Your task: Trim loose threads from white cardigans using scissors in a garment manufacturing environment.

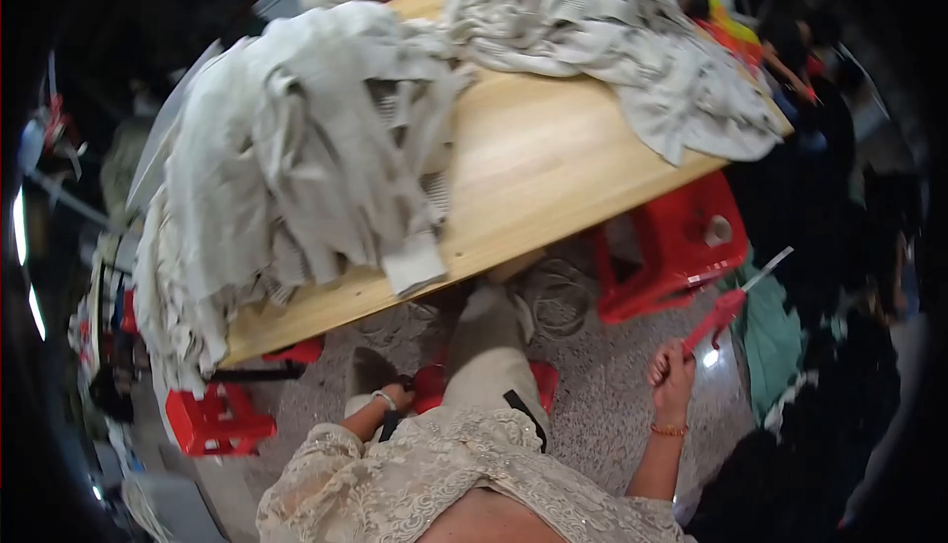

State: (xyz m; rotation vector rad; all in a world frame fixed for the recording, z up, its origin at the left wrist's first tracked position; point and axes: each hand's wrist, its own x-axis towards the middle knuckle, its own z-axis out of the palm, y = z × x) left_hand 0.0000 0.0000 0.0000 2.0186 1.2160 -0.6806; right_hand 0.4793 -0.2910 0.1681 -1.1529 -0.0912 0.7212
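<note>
Right hand (671, 373) grips red scissors (726, 308) in closed fingers; left hand (395, 395) rests low, grip unclear. Grey cloths (296, 148) lie heaped, unsorted, on the desk (543, 158).

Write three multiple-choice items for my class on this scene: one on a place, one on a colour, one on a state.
1. Where do the grey cloths lie?
A on the wooden table
B on the floor
C in a basket

2. What colour is the tool's handle?
A blue
B red
C green

3. How is the right hand?
A flat and open
B out of view
C closed on the tool

Answers: 1 A, the cloths are heaped on the wooden table; 2 B, the handle and the plastic stool are both red; 3 C, the fingers wrap the handle's lower end.
</note>
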